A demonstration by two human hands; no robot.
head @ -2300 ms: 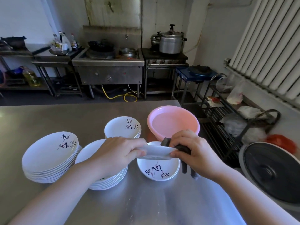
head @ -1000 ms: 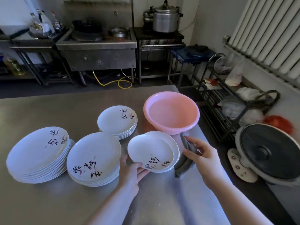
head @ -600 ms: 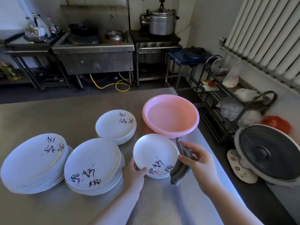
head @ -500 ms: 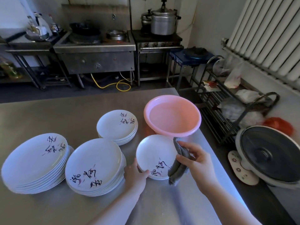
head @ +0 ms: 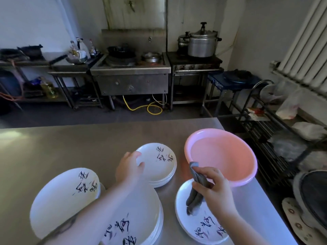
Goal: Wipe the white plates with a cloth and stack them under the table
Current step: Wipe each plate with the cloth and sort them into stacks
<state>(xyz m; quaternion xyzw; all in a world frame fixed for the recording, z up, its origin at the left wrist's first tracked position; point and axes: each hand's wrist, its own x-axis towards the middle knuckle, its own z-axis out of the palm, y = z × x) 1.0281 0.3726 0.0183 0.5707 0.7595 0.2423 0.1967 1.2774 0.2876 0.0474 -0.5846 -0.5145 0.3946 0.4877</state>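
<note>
Left hand (head: pixel 130 166) has reached the far plate stack (head: pixel 157 164); right hand (head: pixel 215 185) grips cloth (head: pixel 195 190).

Left hand (head: pixel 130 167) reaches forward, fingers spread; right hand (head: pixel 215 185) is curled closed.

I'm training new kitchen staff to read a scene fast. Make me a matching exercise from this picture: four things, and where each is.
Things:
1. grey cloth
2. pink basin
3. left hand
4. pressure cooker

Places:
A. on the far stove
B. on the table's right side, beyond the right hand
C. gripped in the right hand
D. on the far stack of small plates

Pairs: 1-C, 2-B, 3-D, 4-A
</note>
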